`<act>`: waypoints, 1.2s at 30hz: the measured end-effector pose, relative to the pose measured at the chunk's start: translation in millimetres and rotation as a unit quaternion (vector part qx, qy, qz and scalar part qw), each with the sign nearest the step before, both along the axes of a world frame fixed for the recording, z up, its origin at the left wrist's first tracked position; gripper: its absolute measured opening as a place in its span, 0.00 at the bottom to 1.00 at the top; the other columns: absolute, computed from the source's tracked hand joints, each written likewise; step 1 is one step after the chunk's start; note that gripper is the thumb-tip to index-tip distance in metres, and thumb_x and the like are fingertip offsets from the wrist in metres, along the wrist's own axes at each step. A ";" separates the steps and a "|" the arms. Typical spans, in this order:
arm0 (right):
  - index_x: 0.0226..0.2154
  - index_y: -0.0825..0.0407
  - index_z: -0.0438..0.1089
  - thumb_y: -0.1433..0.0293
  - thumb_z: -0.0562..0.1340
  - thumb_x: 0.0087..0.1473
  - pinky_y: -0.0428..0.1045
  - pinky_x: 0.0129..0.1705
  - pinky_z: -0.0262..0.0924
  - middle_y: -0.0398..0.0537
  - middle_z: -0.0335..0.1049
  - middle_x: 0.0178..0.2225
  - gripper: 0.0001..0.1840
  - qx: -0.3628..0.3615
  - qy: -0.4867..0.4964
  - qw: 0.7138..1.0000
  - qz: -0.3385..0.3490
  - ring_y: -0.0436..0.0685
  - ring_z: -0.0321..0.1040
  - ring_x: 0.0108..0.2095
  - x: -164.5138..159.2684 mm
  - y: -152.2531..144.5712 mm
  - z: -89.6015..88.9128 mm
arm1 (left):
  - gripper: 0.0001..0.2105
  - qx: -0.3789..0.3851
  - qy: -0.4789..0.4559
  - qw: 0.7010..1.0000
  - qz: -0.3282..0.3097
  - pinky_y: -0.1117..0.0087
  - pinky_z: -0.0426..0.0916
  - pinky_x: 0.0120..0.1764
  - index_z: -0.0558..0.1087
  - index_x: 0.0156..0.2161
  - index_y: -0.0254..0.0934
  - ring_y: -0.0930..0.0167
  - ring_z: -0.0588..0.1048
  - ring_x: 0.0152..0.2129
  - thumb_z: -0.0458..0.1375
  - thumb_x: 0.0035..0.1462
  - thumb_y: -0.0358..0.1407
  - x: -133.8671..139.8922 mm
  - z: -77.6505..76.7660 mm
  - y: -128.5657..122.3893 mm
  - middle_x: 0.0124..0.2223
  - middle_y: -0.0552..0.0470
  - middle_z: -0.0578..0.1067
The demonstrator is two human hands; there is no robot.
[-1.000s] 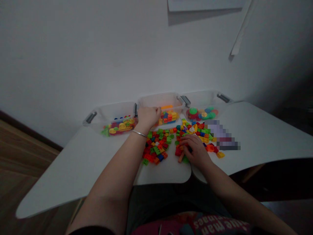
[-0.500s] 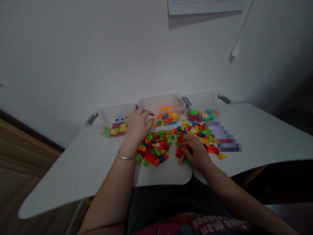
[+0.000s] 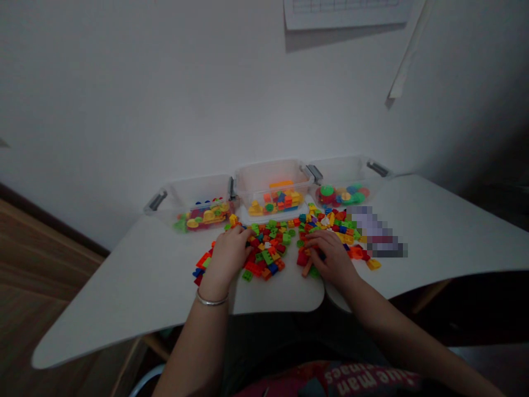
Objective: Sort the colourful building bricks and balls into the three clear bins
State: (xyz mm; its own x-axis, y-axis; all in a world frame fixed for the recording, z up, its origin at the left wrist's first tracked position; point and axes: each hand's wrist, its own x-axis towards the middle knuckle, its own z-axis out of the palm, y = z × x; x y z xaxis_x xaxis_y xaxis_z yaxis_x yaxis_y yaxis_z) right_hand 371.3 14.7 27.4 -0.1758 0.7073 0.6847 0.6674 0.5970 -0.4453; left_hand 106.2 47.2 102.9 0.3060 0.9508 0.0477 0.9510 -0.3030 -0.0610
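Note:
My left hand (image 3: 230, 249), with a silver bangle at the wrist, is lowered onto the left part of a loose pile of toy building bricks (image 3: 264, 256). Its fingers are apart, and the tips reach in among the pieces; nothing held shows. On the right part of the bricks (image 3: 345, 223) rests my right hand (image 3: 334, 259). Those fingers stretch over red bricks (image 3: 303, 257), with the thumb apart and no piece gripped that I can see. The bricks are red, green, orange, yellow and blue. Some on the left lie hidden behind my left hand and wrist.
Three clear plastic boxes stand along the wall: a left box (image 3: 198, 190) with mixed pieces, a middle box (image 3: 273, 171) with bricks, a right box (image 3: 343, 168) with round pieces. A blurred-out flat item (image 3: 378, 234) lies right of the pile on the white table (image 3: 446, 231).
My left hand has come down and back from beside the middle box to the brick pile. More of the left and middle boxes shows. My right hand has stayed in place.

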 end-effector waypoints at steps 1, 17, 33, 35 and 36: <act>0.34 0.49 0.71 0.76 0.58 0.54 0.63 0.51 0.63 0.52 0.75 0.42 0.08 0.001 -0.001 1.000 0.000 0.63 0.69 0.46 0.0 0.1 -0.2 | 0.16 0.007 0.001 1.000 0.001 0.60 0.69 0.44 0.73 0.52 0.39 0.59 0.75 0.45 0.59 0.58 0.34 -0.4 -1.9 0.8 0.48 0.44 0.75; 0.34 0.49 0.71 0.76 0.59 0.54 0.63 0.51 0.62 0.52 0.75 0.43 0.08 0.001 -0.002 1.000 -0.003 0.63 0.69 0.47 -0.1 -1.7 -3.1 | 0.05 0.126 -0.187 0.974 0.001 0.61 0.69 0.43 0.73 0.36 0.38 0.62 0.75 0.38 0.55 0.60 0.33 -4.7 -21.3 12.3 0.37 0.46 0.77; 0.34 0.49 0.72 0.76 0.59 0.54 0.63 0.53 0.62 0.51 0.75 0.42 0.08 0.004 0.007 1.000 -0.003 0.62 0.69 0.47 5.1 1.8 -0.9 | 0.18 0.278 -0.321 0.892 -0.153 0.59 0.67 0.56 0.75 0.49 0.37 0.67 0.70 0.51 0.46 0.61 0.25 27.8 36.2 87.1 0.54 0.44 0.70; 0.35 0.49 0.72 0.76 0.59 0.54 0.63 0.54 0.62 0.52 0.75 0.42 0.08 0.005 0.004 1.000 -0.002 0.62 0.69 0.48 5.8 2.0 -1.9 | 0.17 0.270 -0.275 0.910 -0.153 0.59 0.66 0.56 0.74 0.51 0.35 0.65 0.70 0.51 0.48 0.63 0.29 33.5 36.5 93.9 0.55 0.42 0.70; 0.35 0.49 0.72 0.76 0.59 0.54 0.63 0.54 0.61 0.52 0.75 0.43 0.08 0.005 0.003 1.000 -0.003 0.62 0.69 0.48 5.9 1.9 -2.2 | 0.16 0.261 -0.250 0.920 -0.152 0.59 0.65 0.56 0.74 0.51 0.34 0.64 0.70 0.52 0.49 0.63 0.31 36.5 36.2 95.5 0.56 0.40 0.70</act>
State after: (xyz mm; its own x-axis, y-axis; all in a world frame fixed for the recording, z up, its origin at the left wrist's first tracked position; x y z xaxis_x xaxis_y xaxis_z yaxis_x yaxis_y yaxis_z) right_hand 377.2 16.6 25.2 -0.1682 0.7019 0.6921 0.6684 0.5973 -0.4433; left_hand 142.7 142.7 139.1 0.3704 0.6319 0.6809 0.7759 -0.6134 0.1472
